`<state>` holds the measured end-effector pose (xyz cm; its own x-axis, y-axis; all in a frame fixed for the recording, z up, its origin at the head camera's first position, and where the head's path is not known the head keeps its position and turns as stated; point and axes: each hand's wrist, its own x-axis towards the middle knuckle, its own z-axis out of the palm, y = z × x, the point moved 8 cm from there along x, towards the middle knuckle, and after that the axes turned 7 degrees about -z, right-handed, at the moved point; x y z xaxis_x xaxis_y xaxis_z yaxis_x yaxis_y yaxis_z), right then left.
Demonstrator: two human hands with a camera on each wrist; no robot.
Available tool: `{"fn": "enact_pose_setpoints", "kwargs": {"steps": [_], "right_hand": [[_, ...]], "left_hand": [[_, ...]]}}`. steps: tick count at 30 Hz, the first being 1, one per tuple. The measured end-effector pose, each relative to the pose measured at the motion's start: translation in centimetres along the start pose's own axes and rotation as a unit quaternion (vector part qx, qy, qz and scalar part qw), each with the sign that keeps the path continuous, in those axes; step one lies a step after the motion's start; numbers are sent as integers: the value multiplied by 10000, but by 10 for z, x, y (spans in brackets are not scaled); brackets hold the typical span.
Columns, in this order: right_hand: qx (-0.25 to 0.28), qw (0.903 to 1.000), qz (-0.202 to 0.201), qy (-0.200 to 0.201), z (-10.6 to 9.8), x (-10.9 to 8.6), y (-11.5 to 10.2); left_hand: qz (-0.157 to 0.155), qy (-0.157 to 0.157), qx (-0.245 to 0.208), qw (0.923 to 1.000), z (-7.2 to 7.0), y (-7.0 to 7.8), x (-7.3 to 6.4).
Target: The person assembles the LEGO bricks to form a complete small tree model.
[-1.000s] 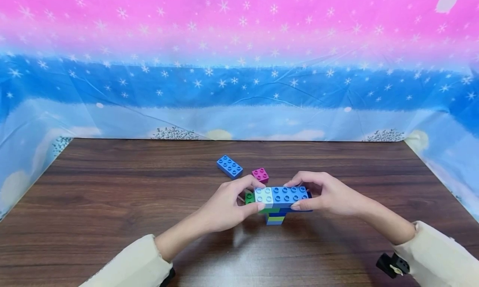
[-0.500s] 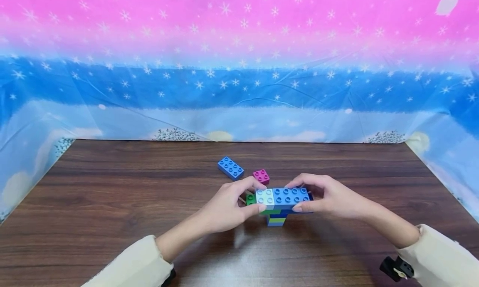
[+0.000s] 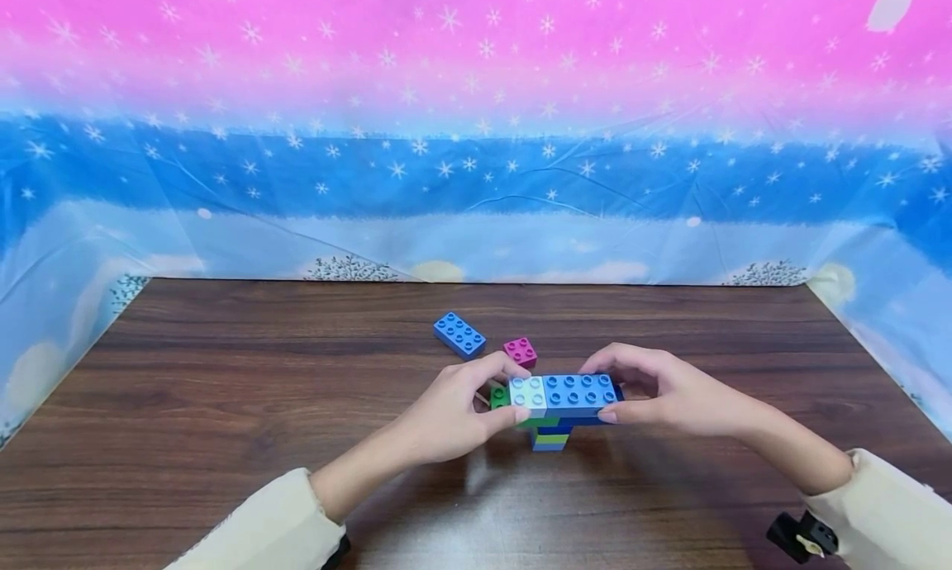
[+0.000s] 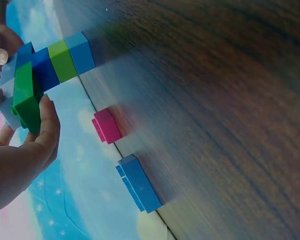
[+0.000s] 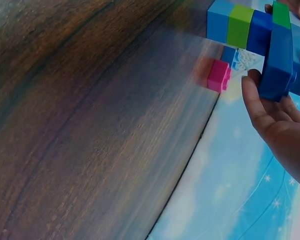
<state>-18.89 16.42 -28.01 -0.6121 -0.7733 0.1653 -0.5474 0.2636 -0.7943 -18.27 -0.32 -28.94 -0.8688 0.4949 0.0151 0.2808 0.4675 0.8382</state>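
A T-shaped stack of studded toy bricks stands upright on the table. Its narrow column has a light blue brick (image 4: pixel 80 53), a lime green brick (image 4: pixel 62 61) and a dark blue brick (image 4: pixel 44 67). Across it lie a green brick (image 4: pixel 25 92) and another dark blue brick (image 5: pixel 277 62). The top layer is a pale blue brick (image 3: pixel 527 394) beside a longer blue brick (image 3: pixel 580 393). My left hand (image 3: pixel 459 406) pinches the pale brick between thumb and fingers. My right hand (image 3: pixel 669 392) holds the stack's right end, thumb in front, fingers behind and beneath.
A loose blue brick (image 3: pixel 459 335) and a small magenta brick (image 3: pixel 521 352) lie on the wooden table (image 3: pixel 260 372) just behind the stack. A snowflake-patterned cloth (image 3: pixel 476 173) hangs along the table's back and sides.
My right hand has slid slightly to the right along the top blue brick, its thumb now at the corner. The left hand keeps its pinch, and the bricks stay in place.
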Motion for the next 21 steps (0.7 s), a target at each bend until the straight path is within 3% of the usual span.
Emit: {"fn": "enact_pose_setpoints", "kwargs": {"steps": [12,21], "right_hand": [[40,10000,44,42,-3,0,5],[91,9999,129,44,-3,-1,3]], "left_hand": [[180,-21,63,9998,0,1,-1],[341,-417,117,9985,-1,2,-1]]}}
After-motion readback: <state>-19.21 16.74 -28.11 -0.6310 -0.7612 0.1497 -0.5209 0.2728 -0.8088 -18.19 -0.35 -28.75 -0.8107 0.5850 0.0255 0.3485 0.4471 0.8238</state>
